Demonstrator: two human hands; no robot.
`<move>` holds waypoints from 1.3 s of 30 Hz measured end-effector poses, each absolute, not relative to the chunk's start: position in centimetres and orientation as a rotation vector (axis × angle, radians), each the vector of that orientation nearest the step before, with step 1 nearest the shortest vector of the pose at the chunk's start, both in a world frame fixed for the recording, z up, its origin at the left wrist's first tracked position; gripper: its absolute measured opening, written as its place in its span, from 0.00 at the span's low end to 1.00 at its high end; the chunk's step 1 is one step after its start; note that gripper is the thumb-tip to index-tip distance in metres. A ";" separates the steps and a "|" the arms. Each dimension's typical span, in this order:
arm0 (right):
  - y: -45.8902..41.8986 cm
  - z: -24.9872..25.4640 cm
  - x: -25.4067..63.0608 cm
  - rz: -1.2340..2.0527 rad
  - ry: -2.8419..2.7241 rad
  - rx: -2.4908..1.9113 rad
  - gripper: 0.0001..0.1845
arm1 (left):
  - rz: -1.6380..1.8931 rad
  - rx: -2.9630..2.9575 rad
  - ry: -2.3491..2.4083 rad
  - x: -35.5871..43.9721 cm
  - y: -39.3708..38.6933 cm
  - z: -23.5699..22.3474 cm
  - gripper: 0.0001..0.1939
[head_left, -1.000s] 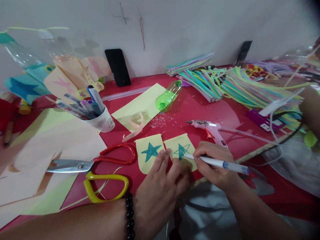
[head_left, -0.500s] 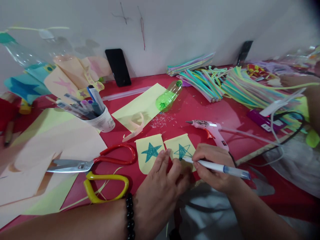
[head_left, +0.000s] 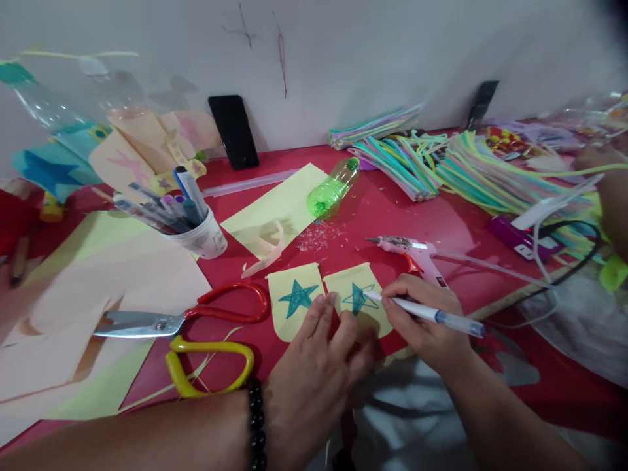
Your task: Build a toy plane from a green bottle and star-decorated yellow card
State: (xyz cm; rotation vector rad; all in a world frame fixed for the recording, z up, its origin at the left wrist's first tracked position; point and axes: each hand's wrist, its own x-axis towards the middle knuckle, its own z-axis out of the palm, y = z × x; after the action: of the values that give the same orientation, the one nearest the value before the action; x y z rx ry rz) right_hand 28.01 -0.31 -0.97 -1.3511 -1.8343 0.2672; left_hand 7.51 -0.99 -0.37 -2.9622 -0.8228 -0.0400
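My right hand (head_left: 424,320) grips a white marker (head_left: 417,309), its tip on the star of the right yellow paper piece (head_left: 375,320). That star is drawn in teal outline and partly coloured in. Beside it lies the left yellow paper piece (head_left: 282,325), bearing a fully coloured teal star. My left hand (head_left: 324,353) lies with fingers stretched over the inner edges of both pieces, pressing them on the red table. A black bead bracelet circles its wrist. Scissors (head_left: 171,325) with one red and one yellow handle lie to the left.
A pink glue gun (head_left: 407,247) lies behind my right hand. A cup of markers (head_left: 206,239), a green bottle (head_left: 333,190) and a phone (head_left: 234,133) stand or lie further back. Pipe cleaners (head_left: 392,163) are heaped at right. Another person's hand (head_left: 613,176) shows at the right edge.
The marker tip has moved up from the star's lower part to its middle, and more of the star is coloured. My left hand stays in place.
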 end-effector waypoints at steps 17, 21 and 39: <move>-0.3 -1.2 27.9 0.116 -1.685 -1.531 0.07 | -0.033 -2.969 -0.823 7.4 -1.0 -0.4 0.27; -0.3 -0.9 27.9 0.138 -1.766 -1.433 0.06 | -0.043 -2.964 -0.815 7.4 -1.0 -0.3 0.26; -0.2 -1.1 27.9 0.186 -1.841 -1.343 0.05 | -0.046 -2.955 -0.826 7.5 -1.0 -0.3 0.24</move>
State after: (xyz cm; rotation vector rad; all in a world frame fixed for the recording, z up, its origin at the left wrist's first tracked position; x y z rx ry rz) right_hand 27.87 -0.22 -1.13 -1.3434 -1.8407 0.1858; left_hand 7.52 -1.03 -0.33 -2.9547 -0.8258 -0.0457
